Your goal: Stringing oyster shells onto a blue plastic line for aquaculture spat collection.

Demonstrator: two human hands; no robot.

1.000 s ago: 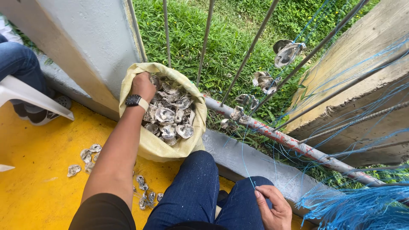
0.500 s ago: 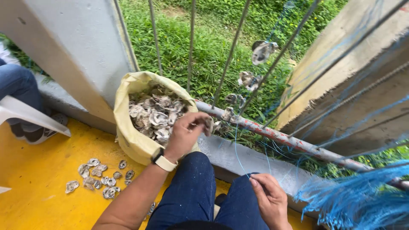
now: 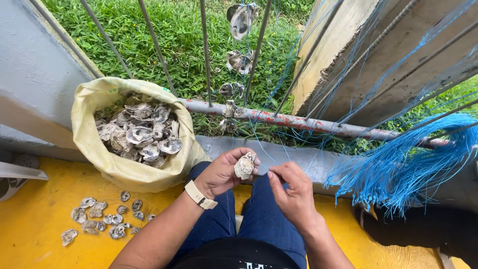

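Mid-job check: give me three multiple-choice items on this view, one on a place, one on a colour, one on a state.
1. Where is the sack of shells?
A. on the person's left, on the yellow floor
B. out on the grass
C. hung from the rail

2. What colour is the bundle of strings?
A. red
B. blue
C. white

3. What does the left hand do?
A. lies empty
B. holds a shell
C. grips the sack's rim

Key: 1 A, the sack stands left of the knees. 2 B, the strands by the rail are blue. 3 B, its fingers wrap a shell, while the right hand pinches a thin string.
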